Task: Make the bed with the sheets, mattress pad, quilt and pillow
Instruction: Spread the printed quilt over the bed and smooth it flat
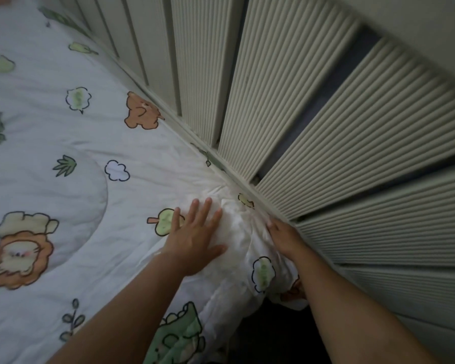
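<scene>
Quilt (63,143): white, printed with cartoon animals, trees and clouds; spread over the bed, its far edge running along the ribbed cream panels (326,127); bunched into creases at the bed's near corner, where it droops over the edge.
Left hand (195,240): palm down, flat on the bunched quilt near that corner; fingers straight and spread apart.
Right hand (281,232): at the quilt's edge, just beside the base of the panels; fingertips sunk into the folds, so whether they pinch the fabric cannot be told.
Lion print (16,258): toward the bed's left side.
</scene>
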